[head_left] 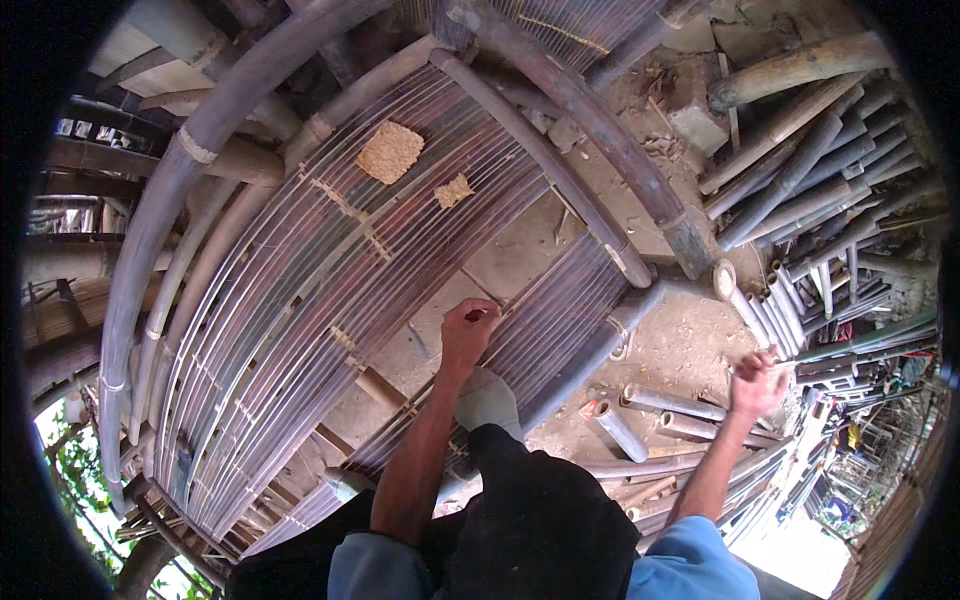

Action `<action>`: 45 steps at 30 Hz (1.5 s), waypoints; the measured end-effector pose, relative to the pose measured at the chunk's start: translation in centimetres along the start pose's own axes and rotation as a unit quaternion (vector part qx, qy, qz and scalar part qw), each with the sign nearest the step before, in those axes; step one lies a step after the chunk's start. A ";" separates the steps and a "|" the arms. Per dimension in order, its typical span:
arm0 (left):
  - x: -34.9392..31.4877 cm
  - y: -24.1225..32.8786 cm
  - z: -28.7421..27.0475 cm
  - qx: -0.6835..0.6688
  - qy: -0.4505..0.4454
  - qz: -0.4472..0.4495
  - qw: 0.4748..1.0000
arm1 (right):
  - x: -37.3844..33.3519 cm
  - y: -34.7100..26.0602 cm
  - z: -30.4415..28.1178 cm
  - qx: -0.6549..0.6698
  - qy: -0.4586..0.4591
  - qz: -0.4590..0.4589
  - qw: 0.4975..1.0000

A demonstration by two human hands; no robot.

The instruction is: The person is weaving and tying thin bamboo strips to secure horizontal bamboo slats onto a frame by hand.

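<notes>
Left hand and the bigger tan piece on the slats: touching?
Apart. The head view shows a wide stretch of slats between left hand and bigger tan piece.

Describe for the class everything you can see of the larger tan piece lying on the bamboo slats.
The larger tan piece is roughly square, with slightly uneven edges and a rough, bumpy surface; its material cannot be told for certain. It looks whole and lies flat, turned askew in the picture, toward the far end of the bamboo slats, which are all that touches it. A smaller, ragged tan piece lies apart, to its right.
</notes>
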State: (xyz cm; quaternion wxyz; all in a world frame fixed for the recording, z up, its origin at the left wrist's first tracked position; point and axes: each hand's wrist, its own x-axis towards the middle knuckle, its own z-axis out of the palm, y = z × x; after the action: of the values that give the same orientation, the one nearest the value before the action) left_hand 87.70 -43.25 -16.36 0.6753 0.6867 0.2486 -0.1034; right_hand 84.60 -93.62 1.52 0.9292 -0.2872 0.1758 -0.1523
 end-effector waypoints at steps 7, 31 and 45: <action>-2.6 0.8 1.3 0.435 0.034 0.181 0.881 | -2.6 -4.4 -4.6 -0.809 0.249 -0.011 0.532; -2.2 1.8 1.5 0.322 -0.058 -0.013 0.945 | 4.8 37.2 7.6 -0.711 -0.484 -0.275 0.431; -0.2 -1.0 1.0 0.210 -0.102 -0.102 0.967 | -6.0 33.6 7.4 -0.776 -0.357 -0.129 0.504</action>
State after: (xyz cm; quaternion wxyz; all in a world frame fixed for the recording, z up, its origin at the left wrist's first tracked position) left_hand 87.25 -44.34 -17.25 0.5237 0.7698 0.2201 -0.2911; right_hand 88.40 -61.25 -11.07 0.2886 -0.9426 -0.1624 0.0425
